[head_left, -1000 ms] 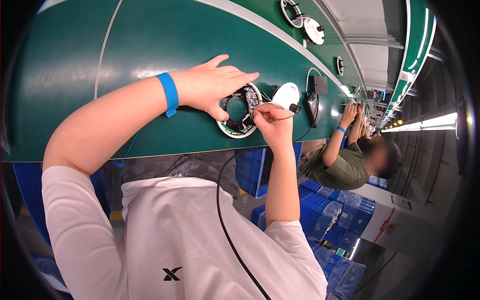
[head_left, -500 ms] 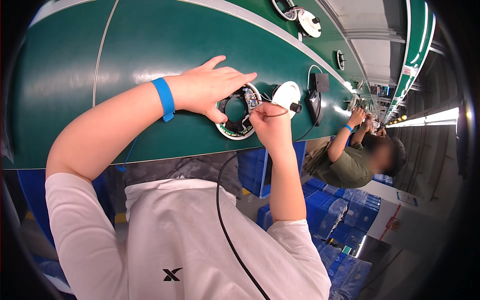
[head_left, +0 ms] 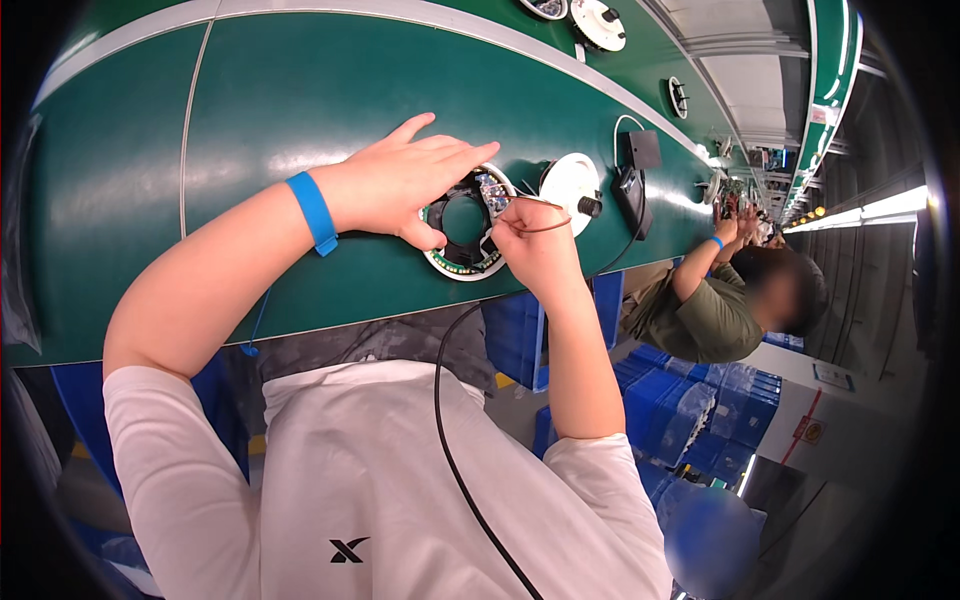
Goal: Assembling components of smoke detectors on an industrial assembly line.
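Note:
A round white housing (head_left: 462, 275) with a black ring inside, a circuit board and a strip of small LEDs along its rim lies on the green bench. My left hand (head_left: 405, 190) rests over its left side with fingers spread, thumb on the near-left rim. At the housing's right side my right hand (head_left: 540, 245) is closed in a pinch on a thin brown wire (head_left: 566, 222), which loops out past the knuckles. The pinching fingertips partly hide the board. Just beyond the right hand lies a white disc-shaped part (head_left: 570, 178) with a black knob-like piece.
A black adapter-like box (head_left: 630, 203) and a dark square box (head_left: 645, 150) with cables lie to the right. More round parts (head_left: 598, 27) sit on a bench farther off. A co-worker in a green shirt (head_left: 695, 318) works farther right. Blue crates (head_left: 665, 410) stand below the bench.
The whole view has shifted slightly. Both hands keep nearly the same places on the housing, the right still pinching the wire. The co-worker's hands have moved a little.

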`<state>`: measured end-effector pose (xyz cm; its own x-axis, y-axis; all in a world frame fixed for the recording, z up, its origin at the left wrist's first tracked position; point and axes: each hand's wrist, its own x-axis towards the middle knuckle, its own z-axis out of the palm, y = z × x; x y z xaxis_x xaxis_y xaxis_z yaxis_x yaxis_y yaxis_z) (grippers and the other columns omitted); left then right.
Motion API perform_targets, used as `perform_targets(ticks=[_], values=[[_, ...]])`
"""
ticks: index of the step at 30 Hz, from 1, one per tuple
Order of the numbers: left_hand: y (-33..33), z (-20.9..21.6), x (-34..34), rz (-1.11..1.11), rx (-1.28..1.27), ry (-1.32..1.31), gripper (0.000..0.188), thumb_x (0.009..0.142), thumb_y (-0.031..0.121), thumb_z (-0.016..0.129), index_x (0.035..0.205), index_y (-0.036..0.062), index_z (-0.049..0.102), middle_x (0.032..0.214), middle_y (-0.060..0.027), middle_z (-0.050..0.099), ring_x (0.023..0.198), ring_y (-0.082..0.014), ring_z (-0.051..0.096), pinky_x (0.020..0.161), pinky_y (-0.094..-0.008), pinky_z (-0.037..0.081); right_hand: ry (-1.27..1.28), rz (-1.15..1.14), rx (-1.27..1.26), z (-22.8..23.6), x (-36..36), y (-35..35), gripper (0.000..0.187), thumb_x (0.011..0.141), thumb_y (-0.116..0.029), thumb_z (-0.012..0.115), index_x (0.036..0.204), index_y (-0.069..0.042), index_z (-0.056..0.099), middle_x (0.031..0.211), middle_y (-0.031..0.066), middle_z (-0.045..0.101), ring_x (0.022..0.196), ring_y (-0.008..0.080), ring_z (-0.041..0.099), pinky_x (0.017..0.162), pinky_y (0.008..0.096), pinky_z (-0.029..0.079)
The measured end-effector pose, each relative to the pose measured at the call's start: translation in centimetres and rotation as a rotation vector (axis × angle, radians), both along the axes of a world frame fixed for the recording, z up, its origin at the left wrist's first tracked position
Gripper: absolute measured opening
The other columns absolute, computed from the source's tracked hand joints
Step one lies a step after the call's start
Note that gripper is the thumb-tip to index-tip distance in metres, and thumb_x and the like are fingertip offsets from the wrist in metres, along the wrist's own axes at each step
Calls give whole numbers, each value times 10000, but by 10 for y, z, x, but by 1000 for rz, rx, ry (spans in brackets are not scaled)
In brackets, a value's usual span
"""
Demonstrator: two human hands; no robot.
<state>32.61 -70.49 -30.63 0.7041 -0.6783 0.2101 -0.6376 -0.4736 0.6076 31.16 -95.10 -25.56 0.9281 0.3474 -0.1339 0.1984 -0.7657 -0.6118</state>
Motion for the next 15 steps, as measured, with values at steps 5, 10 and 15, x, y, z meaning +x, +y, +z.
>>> perform_targets(ticks=[5,10,15], values=[[0,1,1,13,-9,26,1169,674,323,845,1619,94,197,1515,-133,500,1419,-298,456,1241,-598,184,33,-5,-19,4,3,0,81,783,13,671,719,25,623,609,138,622,535,220,605,530,356,471],[0,-1,0,6,-9,14,1171,678,316,841,1622,88,187,1505,-150,501,1419,-301,453,1244,-592,181,71,23,147,5,-1,-6,77,830,-40,719,850,32,697,663,98,649,577,174,596,549,339,470],[0,0,-1,47,42,10,1161,670,323,832,1610,53,206,1494,-190,492,1430,-333,431,1247,-588,176,42,56,113,28,-34,-27,255,817,44,754,1062,19,690,922,70,656,592,97,536,543,253,431]])
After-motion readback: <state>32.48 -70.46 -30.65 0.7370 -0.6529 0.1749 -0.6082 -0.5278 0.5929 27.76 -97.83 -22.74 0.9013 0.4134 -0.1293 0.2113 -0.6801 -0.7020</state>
